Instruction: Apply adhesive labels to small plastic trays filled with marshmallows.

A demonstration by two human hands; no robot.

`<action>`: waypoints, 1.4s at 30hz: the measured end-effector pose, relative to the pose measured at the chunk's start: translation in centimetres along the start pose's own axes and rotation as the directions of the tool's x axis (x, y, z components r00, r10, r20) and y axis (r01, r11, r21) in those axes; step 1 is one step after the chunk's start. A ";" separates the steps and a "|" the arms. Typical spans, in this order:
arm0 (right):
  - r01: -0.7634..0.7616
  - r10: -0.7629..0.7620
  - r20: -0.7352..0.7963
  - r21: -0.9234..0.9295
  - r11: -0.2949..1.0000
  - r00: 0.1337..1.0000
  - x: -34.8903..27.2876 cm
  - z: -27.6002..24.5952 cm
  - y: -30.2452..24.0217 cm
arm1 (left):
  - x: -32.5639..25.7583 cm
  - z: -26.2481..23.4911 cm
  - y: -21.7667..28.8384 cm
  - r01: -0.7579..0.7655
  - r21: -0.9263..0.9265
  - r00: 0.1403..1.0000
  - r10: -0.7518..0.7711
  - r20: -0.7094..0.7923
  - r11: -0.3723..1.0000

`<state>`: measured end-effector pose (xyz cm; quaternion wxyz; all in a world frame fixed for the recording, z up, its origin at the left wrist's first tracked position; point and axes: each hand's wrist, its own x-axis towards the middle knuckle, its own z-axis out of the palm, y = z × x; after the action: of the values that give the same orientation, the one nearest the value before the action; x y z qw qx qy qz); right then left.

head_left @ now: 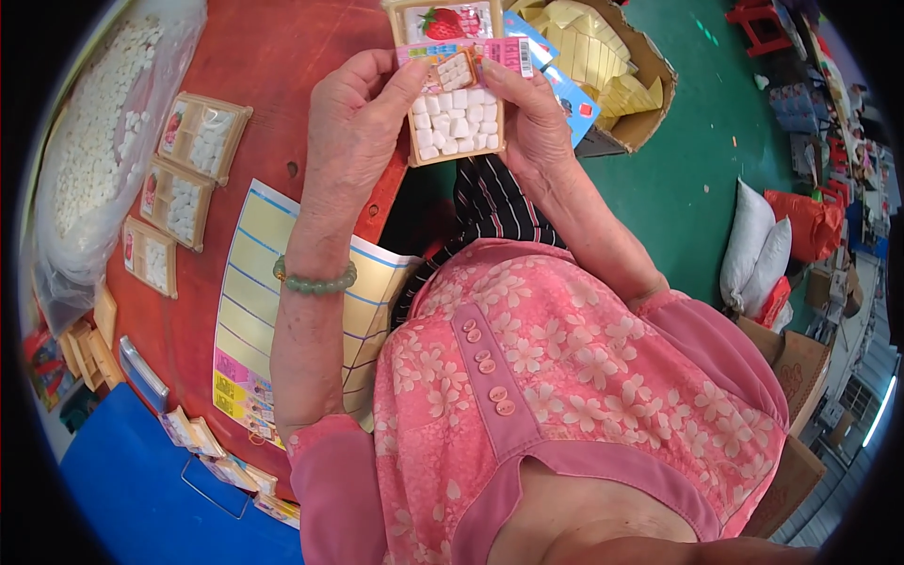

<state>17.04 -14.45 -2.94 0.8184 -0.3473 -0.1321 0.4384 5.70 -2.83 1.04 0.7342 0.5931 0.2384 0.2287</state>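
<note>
Both hands [354, 118] [537, 122] half curled — tray [458, 158] between

The tray [459, 157] looks like plain wood, not shiny. Its card [456, 72] is smooth, glossy paper. The white lumps [458, 122] look smooth and matt. The big bag [71, 254] is thin, crinkly, shiny see-through plastic. The desk [282, 75] looks smooth, with rubbed spots. The box [617, 137] is dull cardboard. The bracelet [322, 282] has smooth, shiny beads. The top [574, 377] is soft-looking cloth.
</note>
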 end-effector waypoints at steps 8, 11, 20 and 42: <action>-0.010 0.010 0.012 0.025 1.000 1.000 -0.2 -0.2 0.2 | 0.2 -0.2 -0.5 -0.005 -0.057 1.000 0.004 -0.006 0.998; -0.002 0.002 0.000 -0.006 1.000 1.000 -0.3 -0.3 0.3 | 0.2 -0.3 -0.6 -0.020 -0.001 1.000 0.020 0.016 1.000; 0.006 -0.006 -0.010 -0.011 1.000 1.000 -0.6 -0.3 0.3 | 0.3 -0.7 -0.1 0.099 0.076 0.990 -0.106 0.092 0.992; 0.008 -0.008 -0.008 -0.046 0.999 1.000 -0.5 0.3 0.0 | 0.3 -0.7 -0.5 0.019 -0.175 0.998 -0.008 0.063 0.984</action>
<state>16.62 -14.73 -2.64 0.8125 -0.3673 -0.1400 0.4305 5.53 -2.19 0.36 0.7920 0.5315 0.1984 0.2254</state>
